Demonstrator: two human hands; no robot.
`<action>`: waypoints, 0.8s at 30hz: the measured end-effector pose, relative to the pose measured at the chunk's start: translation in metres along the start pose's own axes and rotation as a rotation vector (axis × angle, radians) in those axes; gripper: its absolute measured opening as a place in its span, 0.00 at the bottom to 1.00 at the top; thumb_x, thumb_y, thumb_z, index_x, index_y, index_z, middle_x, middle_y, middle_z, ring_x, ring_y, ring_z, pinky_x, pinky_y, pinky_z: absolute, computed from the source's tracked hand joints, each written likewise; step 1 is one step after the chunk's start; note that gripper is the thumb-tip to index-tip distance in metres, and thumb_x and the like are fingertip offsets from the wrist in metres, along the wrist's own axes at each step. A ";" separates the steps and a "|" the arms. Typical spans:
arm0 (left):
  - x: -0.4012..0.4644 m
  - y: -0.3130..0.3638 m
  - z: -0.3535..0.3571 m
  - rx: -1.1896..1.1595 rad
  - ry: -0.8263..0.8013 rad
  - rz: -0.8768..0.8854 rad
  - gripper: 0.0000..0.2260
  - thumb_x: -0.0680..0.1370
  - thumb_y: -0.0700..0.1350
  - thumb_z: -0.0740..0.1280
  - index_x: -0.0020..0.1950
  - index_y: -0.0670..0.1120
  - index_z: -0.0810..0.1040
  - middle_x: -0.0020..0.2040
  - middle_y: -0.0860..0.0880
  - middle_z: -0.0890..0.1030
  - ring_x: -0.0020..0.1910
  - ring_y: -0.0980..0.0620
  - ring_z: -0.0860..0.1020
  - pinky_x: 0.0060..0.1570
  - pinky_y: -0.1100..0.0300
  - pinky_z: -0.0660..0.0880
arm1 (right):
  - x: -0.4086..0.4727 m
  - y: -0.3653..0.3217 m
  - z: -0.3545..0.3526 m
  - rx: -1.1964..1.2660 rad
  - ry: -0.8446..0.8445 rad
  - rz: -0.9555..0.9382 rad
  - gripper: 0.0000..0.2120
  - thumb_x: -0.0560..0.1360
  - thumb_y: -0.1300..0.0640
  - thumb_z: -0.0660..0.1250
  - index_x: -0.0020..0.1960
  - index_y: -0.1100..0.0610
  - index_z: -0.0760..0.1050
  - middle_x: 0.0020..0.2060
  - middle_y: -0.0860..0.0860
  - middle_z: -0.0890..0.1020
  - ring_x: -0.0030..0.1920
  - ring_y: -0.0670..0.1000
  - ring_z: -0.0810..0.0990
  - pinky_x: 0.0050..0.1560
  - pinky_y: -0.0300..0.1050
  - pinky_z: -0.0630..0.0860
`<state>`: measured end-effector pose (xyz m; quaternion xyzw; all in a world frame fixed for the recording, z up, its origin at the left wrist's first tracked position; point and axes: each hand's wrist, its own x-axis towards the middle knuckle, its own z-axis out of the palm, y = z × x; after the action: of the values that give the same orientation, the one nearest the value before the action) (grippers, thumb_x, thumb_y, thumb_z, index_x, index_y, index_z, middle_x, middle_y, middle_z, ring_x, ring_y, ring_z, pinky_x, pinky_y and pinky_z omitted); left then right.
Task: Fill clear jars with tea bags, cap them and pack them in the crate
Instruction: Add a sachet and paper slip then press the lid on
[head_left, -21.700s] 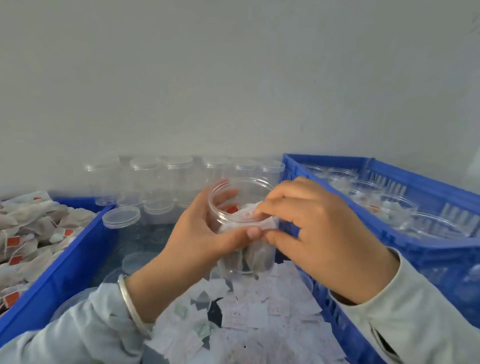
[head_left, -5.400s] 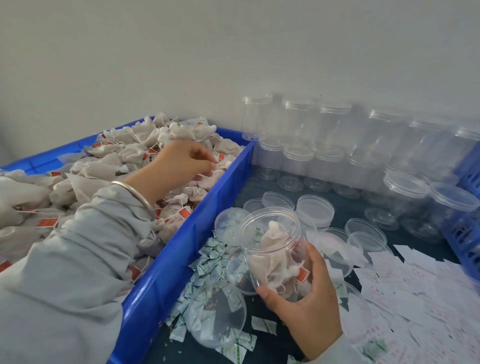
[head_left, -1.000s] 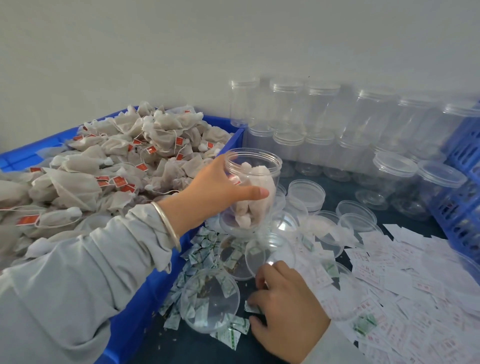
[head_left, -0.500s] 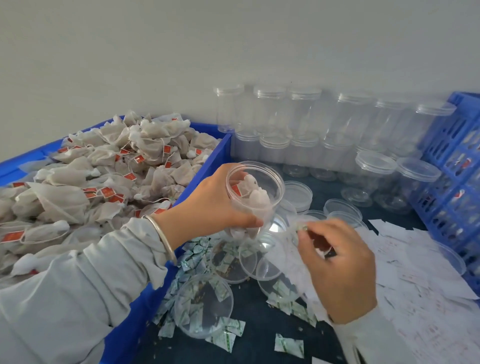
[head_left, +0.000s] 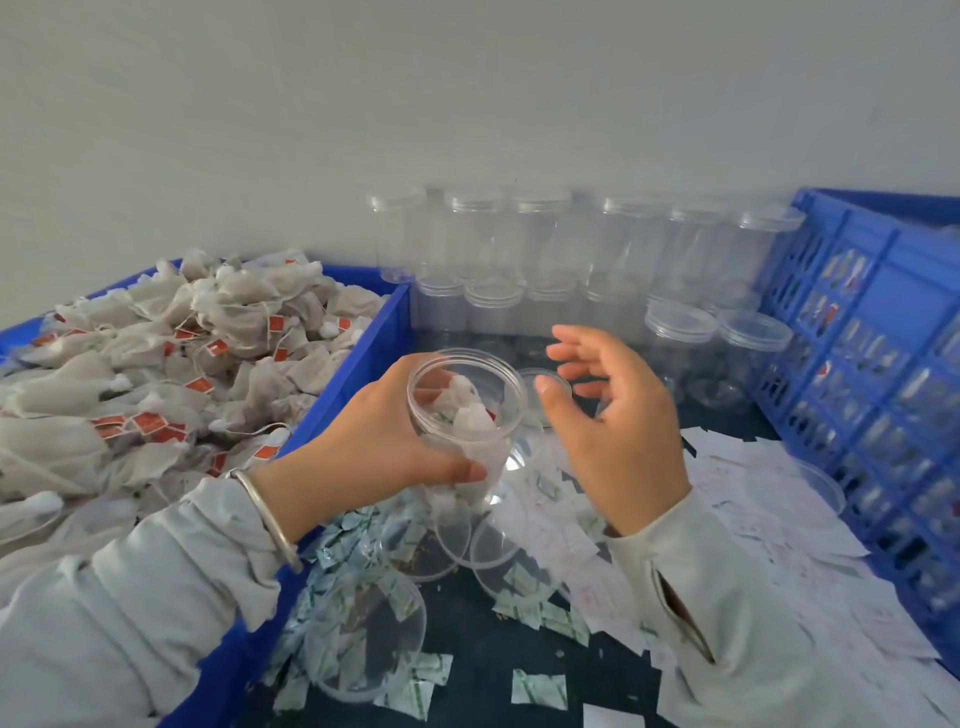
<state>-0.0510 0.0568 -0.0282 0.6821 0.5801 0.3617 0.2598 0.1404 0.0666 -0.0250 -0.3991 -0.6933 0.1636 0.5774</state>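
Observation:
My left hand grips an uncapped clear jar that holds several white tea bags and a small green-printed packet. It is lifted above the dark table, tilted a little toward me. My right hand hovers just right of the jar's mouth with relaxed, spread fingers and holds nothing. A blue bin heaped with tea bags lies to the left. The blue slatted crate stands at the right with filled jars dimly visible through its wall.
Capped empty jars are stacked in two tiers along the back wall. Loose clear lids lie on the table in front, among green-printed packets. White paper slips cover the table's right side.
My right hand, which pinched a white slip beside the jar half a second ago, is now open and holds nothing. The left hand keeps hold of the jar.

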 end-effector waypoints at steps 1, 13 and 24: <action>0.001 -0.001 0.000 -0.002 0.002 -0.012 0.40 0.53 0.59 0.79 0.61 0.63 0.66 0.56 0.65 0.74 0.57 0.67 0.73 0.52 0.68 0.68 | -0.001 0.008 -0.008 -0.013 0.013 0.028 0.16 0.72 0.63 0.70 0.56 0.50 0.74 0.47 0.42 0.78 0.46 0.40 0.77 0.48 0.28 0.71; 0.002 -0.001 0.004 -0.025 -0.013 -0.059 0.37 0.46 0.66 0.75 0.53 0.66 0.68 0.55 0.65 0.76 0.57 0.65 0.74 0.58 0.59 0.70 | -0.049 0.120 -0.071 -0.575 -0.334 0.578 0.11 0.75 0.65 0.64 0.52 0.55 0.81 0.54 0.51 0.80 0.52 0.49 0.75 0.55 0.40 0.70; 0.003 -0.005 0.002 0.014 -0.013 -0.087 0.38 0.45 0.65 0.76 0.53 0.67 0.69 0.53 0.67 0.76 0.54 0.69 0.74 0.52 0.66 0.70 | -0.052 0.126 -0.066 -0.663 -0.491 0.562 0.16 0.74 0.55 0.68 0.61 0.54 0.78 0.56 0.50 0.80 0.54 0.50 0.76 0.54 0.40 0.69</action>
<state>-0.0526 0.0612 -0.0328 0.6603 0.6101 0.3416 0.2740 0.2490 0.0919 -0.1280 -0.6821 -0.6892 0.1727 0.1729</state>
